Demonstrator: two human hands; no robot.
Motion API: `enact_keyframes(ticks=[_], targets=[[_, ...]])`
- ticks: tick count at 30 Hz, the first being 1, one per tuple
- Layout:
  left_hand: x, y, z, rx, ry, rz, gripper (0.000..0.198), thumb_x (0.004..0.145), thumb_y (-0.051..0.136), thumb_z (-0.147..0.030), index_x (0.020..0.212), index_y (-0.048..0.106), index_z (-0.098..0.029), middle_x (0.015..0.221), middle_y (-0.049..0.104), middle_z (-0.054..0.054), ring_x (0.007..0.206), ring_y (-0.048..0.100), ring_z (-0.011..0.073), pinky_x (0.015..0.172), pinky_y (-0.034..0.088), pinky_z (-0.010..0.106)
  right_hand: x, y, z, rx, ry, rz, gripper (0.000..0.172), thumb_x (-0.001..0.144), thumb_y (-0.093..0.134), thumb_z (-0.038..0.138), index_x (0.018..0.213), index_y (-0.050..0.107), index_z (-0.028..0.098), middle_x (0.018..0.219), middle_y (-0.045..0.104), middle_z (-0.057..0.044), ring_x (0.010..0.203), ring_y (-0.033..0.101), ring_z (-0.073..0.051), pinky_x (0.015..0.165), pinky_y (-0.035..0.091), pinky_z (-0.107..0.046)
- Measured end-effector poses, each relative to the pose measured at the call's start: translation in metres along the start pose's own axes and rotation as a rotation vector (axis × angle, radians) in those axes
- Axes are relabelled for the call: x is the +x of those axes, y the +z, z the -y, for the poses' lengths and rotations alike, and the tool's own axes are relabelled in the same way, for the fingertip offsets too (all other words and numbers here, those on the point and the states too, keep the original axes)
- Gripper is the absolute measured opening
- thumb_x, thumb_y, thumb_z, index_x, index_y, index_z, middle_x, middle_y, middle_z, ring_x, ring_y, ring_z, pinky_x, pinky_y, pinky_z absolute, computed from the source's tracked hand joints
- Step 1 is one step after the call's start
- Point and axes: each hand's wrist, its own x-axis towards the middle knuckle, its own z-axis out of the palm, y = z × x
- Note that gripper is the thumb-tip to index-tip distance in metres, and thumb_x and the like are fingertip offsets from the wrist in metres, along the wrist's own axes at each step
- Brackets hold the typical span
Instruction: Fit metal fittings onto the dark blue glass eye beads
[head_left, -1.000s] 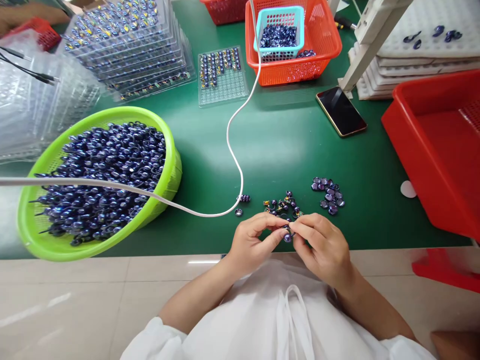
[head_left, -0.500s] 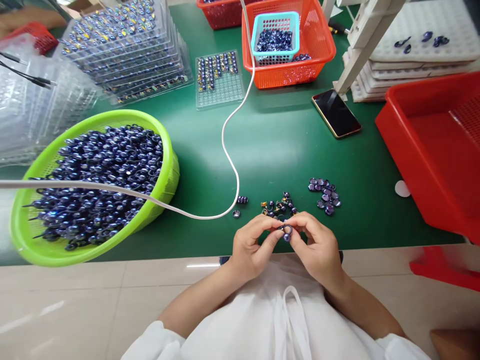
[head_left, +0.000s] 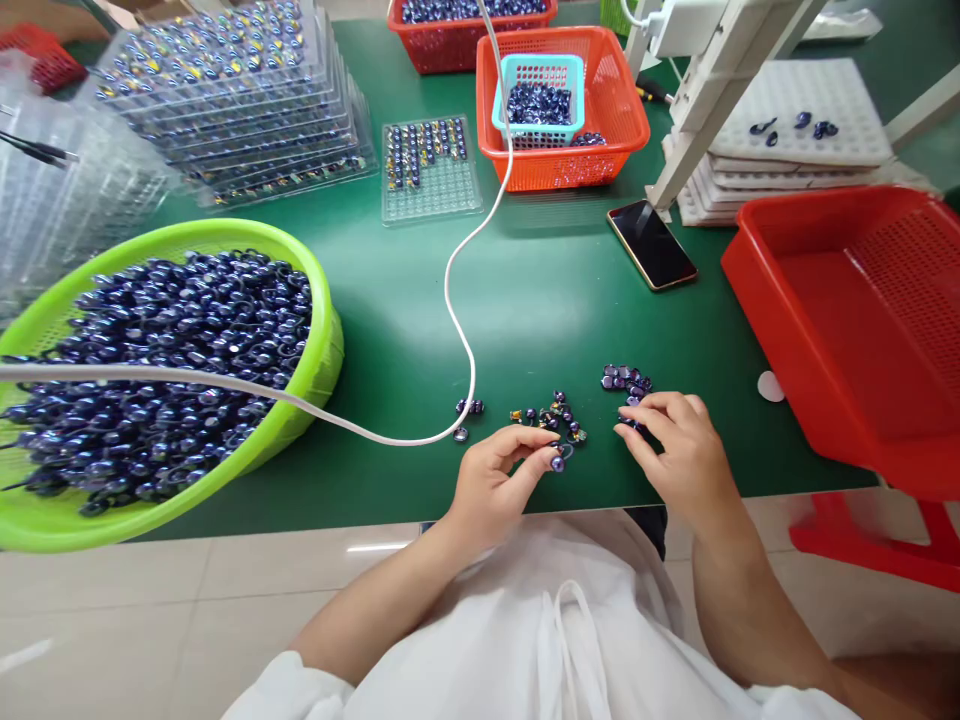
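Observation:
My left hand pinches a small dark loop with a shiny blue-purple bead between thumb and forefinger, just above the table's front edge. To the right, my right hand reaches over a cluster of flat, dark purple pieces. Its thumb and fingertips are apart, with a few of these pieces between and beneath them. Between the two hands lies a loose group of dark beads with gold bits. A few more dark beads rest left of that group, beside the white cable.
A green basket heaped with dark beaded loops stands left. A white cable crosses the table. Behind are stacked clear trays, a part-filled tray, an orange basket and a phone. A red bin stands right.
My right hand has let go of the beaded loop and moved right to the flat purple pieces. My left hand still holds the loop. The view has shifted slightly.

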Motion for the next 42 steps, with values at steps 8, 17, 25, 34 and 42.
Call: enact_keyframes(ticks=[8,17,25,34,42], targets=[[0.011,-0.004,0.001,-0.358,-0.198,-0.062,0.029,0.072,0.086,-0.035,0.091,0.079,-0.015,0.081,0.076,0.005,0.067,0.067,0.0136,0.070,0.059,0.028,0.004,0.006,0.009,0.094,-0.021,0.010,0.017,0.095,0.060,0.020,0.104,0.073,0.024,0.096,0.067,-0.007,0.088,0.063,-0.023,0.080,0.054,-0.042],[0.008,-0.003,0.009,-0.412,-0.217,-0.053,0.021,0.073,0.086,-0.032,0.088,0.081,-0.018,0.081,0.079,0.004,0.072,0.071,0.0133,0.074,0.058,0.025,-0.001,0.020,0.069,0.879,0.254,0.047,0.017,0.091,0.070,0.022,0.106,0.071,0.028,0.094,0.074,0.000,0.078,0.073,-0.015,0.073,0.063,-0.028],[0.004,-0.003,-0.001,-0.291,-0.182,-0.132,0.020,0.069,0.087,-0.033,0.084,0.083,-0.020,0.082,0.081,0.005,0.074,0.074,0.0198,0.073,0.062,0.031,-0.001,0.030,0.074,0.961,0.323,-0.023,0.013,0.088,0.073,0.023,0.100,0.075,0.028,0.091,0.078,0.001,0.072,0.075,-0.016,0.068,0.067,-0.029],[-0.001,-0.003,0.001,-0.007,0.198,-0.093,0.014,0.087,0.071,-0.020,0.096,0.082,-0.021,0.089,0.080,0.007,0.081,0.073,0.0188,0.080,0.058,0.031,0.002,0.026,0.077,1.001,0.402,-0.001,0.012,0.088,0.073,0.021,0.098,0.075,0.028,0.088,0.077,0.002,0.071,0.076,-0.014,0.069,0.067,-0.026],[-0.005,-0.008,0.002,0.109,0.282,0.013,0.018,0.089,0.069,-0.019,0.106,0.076,-0.019,0.086,0.076,0.008,0.079,0.069,0.0180,0.076,0.056,0.030,-0.001,0.024,0.069,1.014,0.452,0.111,0.019,0.089,0.072,0.026,0.108,0.073,0.027,0.085,0.076,0.001,0.066,0.072,-0.013,0.064,0.064,-0.025]])
